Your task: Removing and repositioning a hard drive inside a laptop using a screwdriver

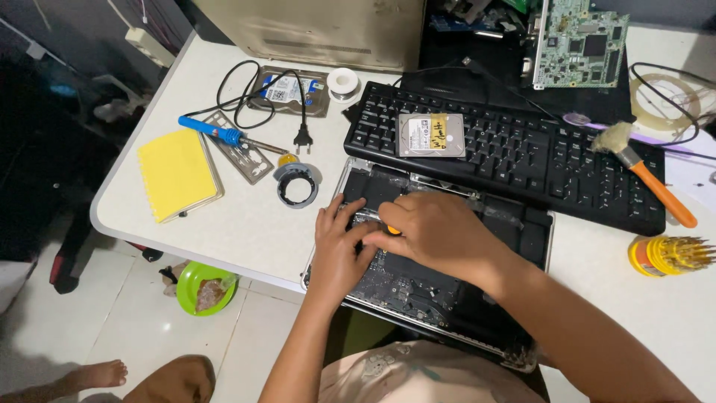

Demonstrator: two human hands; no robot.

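White desk (246, 224): both hands (395, 235) pinch an orange tool (392, 230) over the opened laptop (447, 291).

both forearms bare, reaching forward and converging. left grip (339, 242) palm down, fingers curled and pressing. right grip (436, 227) knuckles up, fingers pinched together, fingertips touching the left grip's fingers. right wrist bent slightly inward.

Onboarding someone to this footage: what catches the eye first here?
Dead centre, both hands, left hand and right hand, press into an opened laptop at the table's near edge, a small orange tool between them. Behind it a black keyboard carries a bare hard drive. To the left lie a yellow notebook and a blue soldering iron.
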